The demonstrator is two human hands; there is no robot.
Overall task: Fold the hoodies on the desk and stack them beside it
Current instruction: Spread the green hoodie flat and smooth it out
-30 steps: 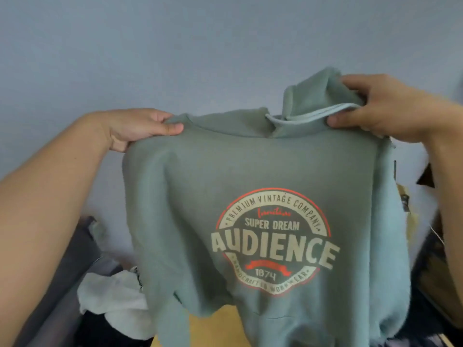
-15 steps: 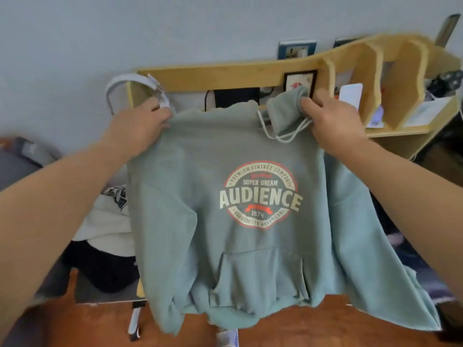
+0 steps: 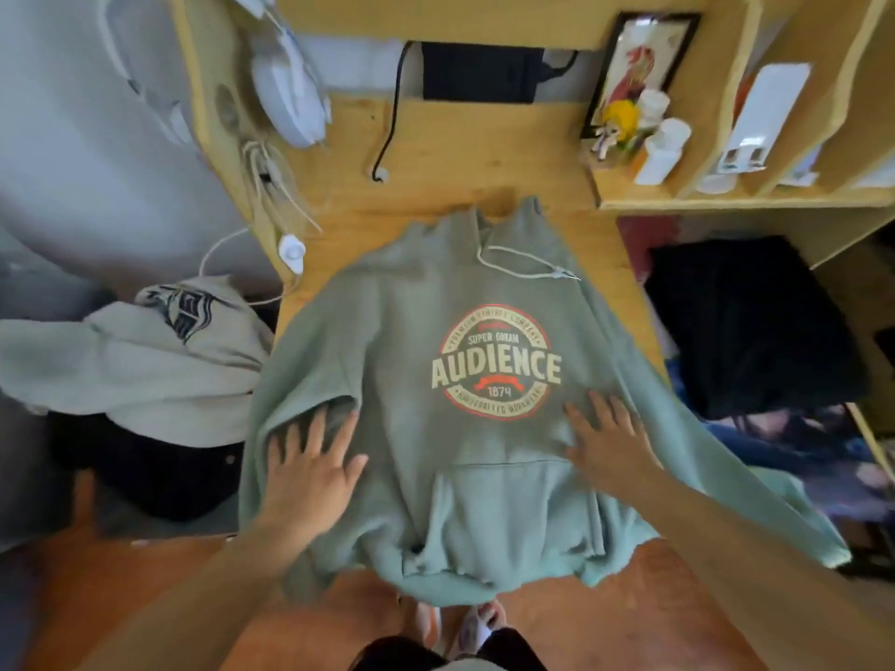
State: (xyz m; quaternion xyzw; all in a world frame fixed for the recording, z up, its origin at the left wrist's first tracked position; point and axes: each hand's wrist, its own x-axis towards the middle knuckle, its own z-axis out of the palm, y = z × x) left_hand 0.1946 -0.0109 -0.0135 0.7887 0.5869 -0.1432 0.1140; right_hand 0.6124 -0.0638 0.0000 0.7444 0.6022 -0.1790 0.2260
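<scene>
Green hoodie (image 3: 426, 380): lies front up and spread on the wooden desk (image 3: 436, 152), hood toward the wall, round "AUDIENCE" print facing up; its hem and front pocket hang over the near edge of the desk.
Sleeves: the one on the person's right trails off the desk edge toward the floor; the left one is bunched under the left hand.
Left hand (image 3: 310, 472): released, fingers spread flat, pressing on the hoodie beside the left sleeve fold.
Right hand (image 3: 610, 438): released, fingers straight and splayed, resting flat on the hoodie just right of the print, above the pocket.
Drawstring (image 3: 528, 263): white, lying loose across the chest below the hood.
Grey hoodie (image 3: 145, 360): heaped left of the desk on something dark, perhaps more clothing; too blurred to tell.
Headphones (image 3: 285, 89): white, at the desk's far left corner.
Shelf unit (image 3: 726, 201): on the right, holding a framed picture (image 3: 639, 65).
</scene>
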